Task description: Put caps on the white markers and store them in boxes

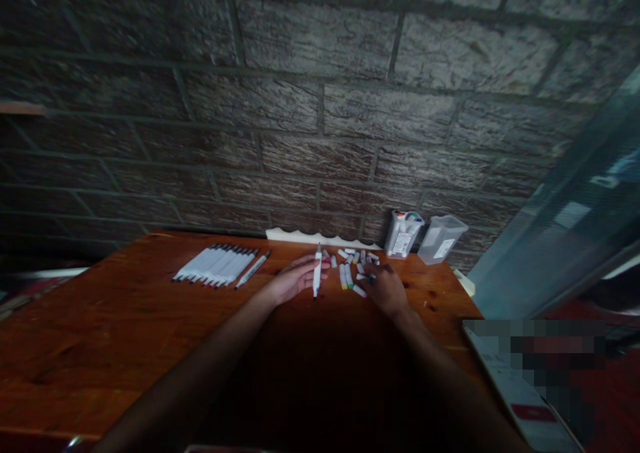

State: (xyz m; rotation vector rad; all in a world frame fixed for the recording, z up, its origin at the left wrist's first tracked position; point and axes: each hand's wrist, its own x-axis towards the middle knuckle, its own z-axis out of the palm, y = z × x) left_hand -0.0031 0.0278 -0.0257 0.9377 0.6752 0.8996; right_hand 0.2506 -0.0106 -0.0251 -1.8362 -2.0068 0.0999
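Observation:
My left hand [296, 281] is closed around an uncapped white marker [317, 274], held nearly upright with dark tips at both ends. Over a scatter of loose marker caps, my right hand [387, 286] reaches down with bent fingers, pinching what looks like a white cap with a dark end [367, 277]. Two caps [346, 276] with yellow and green ends lie side by side between the hands. Another cap [359, 291] rests just below the right fingertips. To the left, a row of white markers [217, 266] lies side by side, with a single marker [253, 270] slightly apart.
A clear plastic case [403, 234] with coloured items inside stands by the wall, beside an open translucent box [442, 240]. A white wavy-edged strip [320, 238] runs along the back of the wooden table [100, 346]. A stone-block wall [320, 106] rises behind it.

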